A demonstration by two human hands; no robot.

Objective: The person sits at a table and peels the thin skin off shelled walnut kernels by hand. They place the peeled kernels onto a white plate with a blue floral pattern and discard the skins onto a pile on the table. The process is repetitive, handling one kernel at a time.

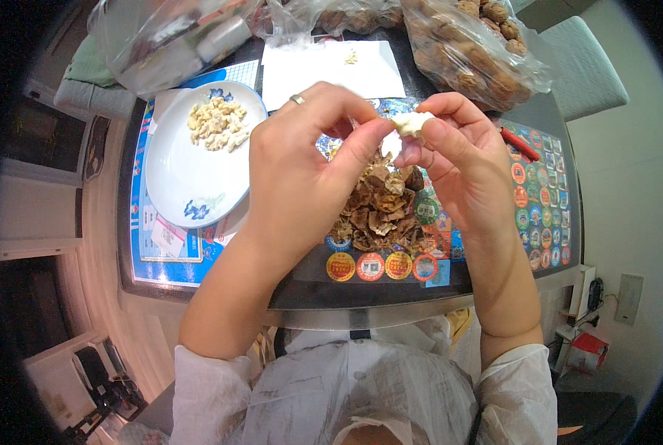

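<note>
A pale, peeled walnut kernel [411, 123] is pinched between my two hands above the table. My left hand [309, 161], with a ring on one finger, grips its left side between thumb and forefinger. The thumb and fingers of my right hand [467, 156] hold its right side. Below them lies a pile of brown walnut shells and skin scraps [378, 214], partly hidden by my left hand. On the left, a white plate with blue flowers [198, 178] bears a heap of pale kernel pieces [217, 125]. A few crumbs [351, 57] rest on white paper [303, 75] further back.
A clear plastic bag of whole walnuts [470, 61] stands at the back right, another filled plastic bag [170, 50] at the back left. A red-handled tool [520, 144] lies right of my right hand. Round stickers [370, 266] cover parts of the dark table [309, 286].
</note>
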